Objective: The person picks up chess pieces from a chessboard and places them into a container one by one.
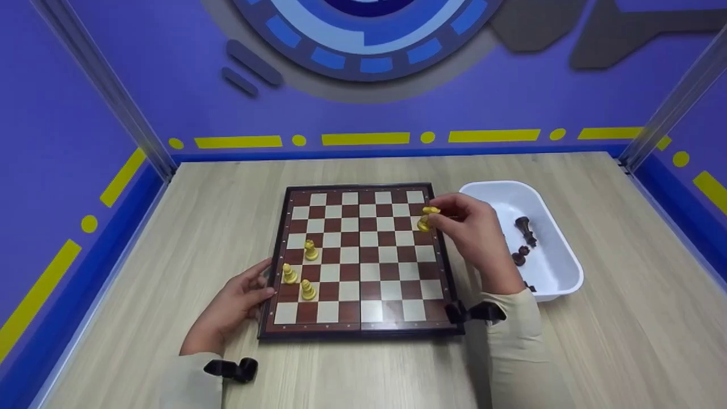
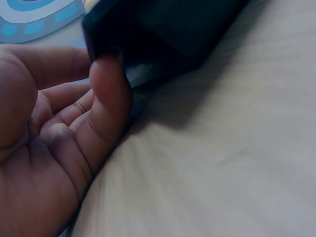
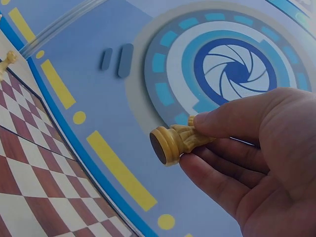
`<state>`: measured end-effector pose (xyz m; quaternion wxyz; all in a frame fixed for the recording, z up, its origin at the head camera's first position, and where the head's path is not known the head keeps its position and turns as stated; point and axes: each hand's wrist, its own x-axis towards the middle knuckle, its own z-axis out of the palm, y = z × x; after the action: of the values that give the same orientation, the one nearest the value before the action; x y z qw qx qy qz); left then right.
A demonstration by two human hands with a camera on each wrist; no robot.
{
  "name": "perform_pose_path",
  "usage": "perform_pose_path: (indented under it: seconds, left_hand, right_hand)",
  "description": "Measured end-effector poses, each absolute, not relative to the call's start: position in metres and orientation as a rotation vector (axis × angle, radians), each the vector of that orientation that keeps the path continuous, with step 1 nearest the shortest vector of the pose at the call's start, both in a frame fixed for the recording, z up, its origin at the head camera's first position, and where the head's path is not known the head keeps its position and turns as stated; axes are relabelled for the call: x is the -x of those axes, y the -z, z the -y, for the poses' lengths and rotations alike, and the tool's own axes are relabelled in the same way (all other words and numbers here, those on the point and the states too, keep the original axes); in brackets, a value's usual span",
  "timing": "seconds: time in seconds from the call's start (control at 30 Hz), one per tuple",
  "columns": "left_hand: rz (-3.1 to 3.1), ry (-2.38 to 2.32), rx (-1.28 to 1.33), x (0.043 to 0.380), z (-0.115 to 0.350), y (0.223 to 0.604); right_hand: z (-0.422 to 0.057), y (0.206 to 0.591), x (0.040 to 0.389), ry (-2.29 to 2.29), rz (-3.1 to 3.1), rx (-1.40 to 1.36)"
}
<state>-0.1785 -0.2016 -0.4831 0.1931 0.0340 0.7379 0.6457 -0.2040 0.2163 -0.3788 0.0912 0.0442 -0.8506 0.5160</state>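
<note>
- Wooden table (image 1: 369,378) under the chessboard (image 1: 369,255).
- My left hand (image 1: 238,296) grips its left edge, seemingly to steady it.
- Near its right edge, my right hand (image 1: 476,230) pinches a gold piece (image 3: 177,140), base free.

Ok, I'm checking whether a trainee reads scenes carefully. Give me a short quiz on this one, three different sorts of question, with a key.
1. Count: how many untouched gold pieces stand on the board?
2. True or false: the dark pieces in view lie in the tray.
3. Choose: what does the right hand hold?
a) the tray's rim
b) a gold piece
c) the board's edge

Key: 1. three; 2. true; 3. b
</note>
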Motion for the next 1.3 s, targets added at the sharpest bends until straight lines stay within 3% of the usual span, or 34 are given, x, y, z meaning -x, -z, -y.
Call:
perform_pose_path:
  seconds: [1.3]
  left_hand:
    - [-2.093, -1.811, -0.091, 0.178, 0.201, 0.482]
  right_hand:
    - [-0.271, 0.370, 0.196, -1.580, 2.423, 0.240]
